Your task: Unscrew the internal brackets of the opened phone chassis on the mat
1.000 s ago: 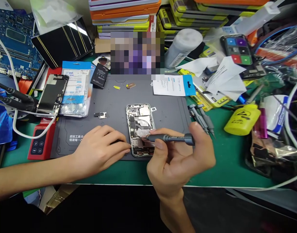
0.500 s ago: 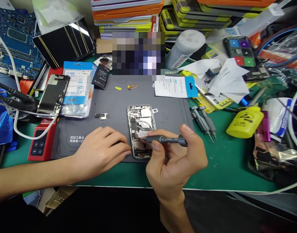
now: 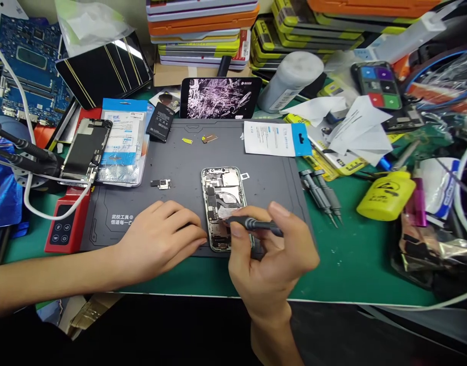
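Note:
An opened phone (image 3: 221, 193) with its insides bare lies on a dark grey work mat (image 3: 180, 162). My left hand (image 3: 160, 239) rests flat on the mat, fingertips pressed against the phone's lower left edge. My right hand (image 3: 271, 254) is closed round a grey screwdriver (image 3: 256, 224), whose tip points left into the lower half of the phone. A small loose part (image 3: 160, 183) lies on the mat left of the phone.
A detached phone screen (image 3: 86, 151) sits at the left by a red device (image 3: 65, 223). Two spare screwdrivers (image 3: 320, 195) and a yellow bottle (image 3: 385, 195) lie on the green table at the right. A lit phone (image 3: 220, 97) stands behind the mat. Stacked cases fill the back.
My right hand has slid left along the screwdriver and lies closer to the phone. The view has shifted slightly. My left hand has not moved.

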Demonstrator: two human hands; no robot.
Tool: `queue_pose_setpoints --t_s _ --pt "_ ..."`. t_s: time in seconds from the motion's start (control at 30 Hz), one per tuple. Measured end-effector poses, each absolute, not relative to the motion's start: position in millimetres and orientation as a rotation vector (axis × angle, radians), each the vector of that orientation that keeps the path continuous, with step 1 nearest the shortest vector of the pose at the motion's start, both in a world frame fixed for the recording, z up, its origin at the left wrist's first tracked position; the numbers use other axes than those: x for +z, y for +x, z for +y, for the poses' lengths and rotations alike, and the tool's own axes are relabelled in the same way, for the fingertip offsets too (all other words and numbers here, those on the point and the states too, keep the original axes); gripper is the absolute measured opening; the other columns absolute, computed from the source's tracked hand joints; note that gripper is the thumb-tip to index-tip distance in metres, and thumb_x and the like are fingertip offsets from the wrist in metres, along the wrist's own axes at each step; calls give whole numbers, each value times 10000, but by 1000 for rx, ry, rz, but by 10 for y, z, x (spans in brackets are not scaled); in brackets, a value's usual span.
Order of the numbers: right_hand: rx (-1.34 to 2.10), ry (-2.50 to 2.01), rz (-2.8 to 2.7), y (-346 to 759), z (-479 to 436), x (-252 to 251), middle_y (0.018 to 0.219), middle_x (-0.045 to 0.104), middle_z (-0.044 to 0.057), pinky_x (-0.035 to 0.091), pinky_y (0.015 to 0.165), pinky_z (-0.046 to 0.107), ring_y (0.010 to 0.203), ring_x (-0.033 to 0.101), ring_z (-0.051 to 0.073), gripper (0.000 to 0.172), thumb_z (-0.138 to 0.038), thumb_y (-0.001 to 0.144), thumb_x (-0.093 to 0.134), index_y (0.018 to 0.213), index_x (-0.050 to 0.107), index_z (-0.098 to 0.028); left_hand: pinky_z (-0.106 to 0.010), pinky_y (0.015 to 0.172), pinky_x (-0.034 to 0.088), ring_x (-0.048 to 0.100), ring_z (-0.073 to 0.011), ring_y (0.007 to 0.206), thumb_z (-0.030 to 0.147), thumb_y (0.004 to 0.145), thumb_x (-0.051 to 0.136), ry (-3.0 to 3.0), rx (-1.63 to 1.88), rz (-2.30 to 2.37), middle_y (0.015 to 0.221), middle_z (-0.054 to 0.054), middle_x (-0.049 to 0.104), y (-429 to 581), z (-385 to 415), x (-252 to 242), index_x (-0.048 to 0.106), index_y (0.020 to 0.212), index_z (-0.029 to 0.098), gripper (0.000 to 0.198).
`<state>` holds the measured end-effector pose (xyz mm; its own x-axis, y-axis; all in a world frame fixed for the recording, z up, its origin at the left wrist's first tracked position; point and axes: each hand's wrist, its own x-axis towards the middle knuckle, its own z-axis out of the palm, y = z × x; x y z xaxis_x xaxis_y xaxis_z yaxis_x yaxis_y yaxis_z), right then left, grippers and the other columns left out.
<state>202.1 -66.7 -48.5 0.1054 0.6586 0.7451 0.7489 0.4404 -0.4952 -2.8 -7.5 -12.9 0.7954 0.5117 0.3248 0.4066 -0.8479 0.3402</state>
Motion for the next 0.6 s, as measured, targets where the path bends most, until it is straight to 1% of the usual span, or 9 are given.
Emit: queue_pose_setpoints --t_s 0.1,0.17,0.27,0.33,0.37,0.43,0.5,0.57,0.6 --pt "-189 -1268 -1668 2020 -662 -446 1166 741 48 685 654 248 917 774 174 929 -42 871 843 1659 414 -284 -355 794 470 636 -198 945 265 1139 591 2727 612 713 1077 -30 792 -31 -83 -119 729 1065 184 177" --pt "-173 -1264 -1678 2017 -657 -429 1173 756 53 691 678 257 925 785 176 881 -24 892 803 1649 424 -269 -350 794 472 643 -196 940 260 1137 593 2729 614 714 1068 -34 790 -29 -84 -109 729 1061 183 174" --pt "-43 -1198 -1667 2023 -658 -430 1312 717 95 738 848 426 1115 787 238 737 -35 981 586 1658 408 -268 -344 795 474 650 -192 937 257 1137 591 2732 610 717 1072 -35 793 -27 -81 -99 739 1071 190 175" --pt "11 -1167 -1654 2034 -666 -446 1389 686 133 734 916 542 1227 759 293 724 -67 977 551 1662 404 -247 -345 801 480 651 -192 936 263 1140 588 2721 608 719 1077 -33 796 -28 -77 -97 742 1070 195 182" --pt "7 -1169 -1646 2040 -672 -458 1390 692 141 735 913 554 1228 758 304 733 -83 963 590 1657 414 -245 -346 807 483 652 -192 935 269 1143 584 2715 604 720 1080 -32 798 -29 -75 -97 741 1070 197 187" --pt "1 -1201 -1614 2051 -686 -483 1337 727 131 745 877 511 1150 783 284 789 -63 924 661 1651 424 -258 -346 817 488 655 -191 937 273 1151 571 2709 591 717 1088 -30 801 -30 -72 -96 735 1078 199 194" --pt "6 -1196 -1578 2057 -701 -506 1291 742 119 747 851 475 1087 799 259 795 -29 925 622 1659 428 -263 -344 816 490 660 -189 936 259 1159 549 2700 589 721 1091 -28 805 -28 -70 -93 721 1083 193 200" --pt "3 -1170 -1561 2057 -710 -518 1292 733 130 747 836 470 1093 798 262 766 -40 944 578 1668 432 -243 -340 807 491 665 -186 937 243 1167 524 2684 594 727 1083 -26 806 -24 -69 -89 703 1073 184 210" --pt "-20 -1167 -1567 2056 -712 -519 1298 730 133 748 815 458 1099 796 268 760 -67 950 607 1670 434 -240 -340 803 492 666 -184 933 242 1171 511 2676 596 731 1076 -26 805 -21 -68 -86 693 1060 182 221"
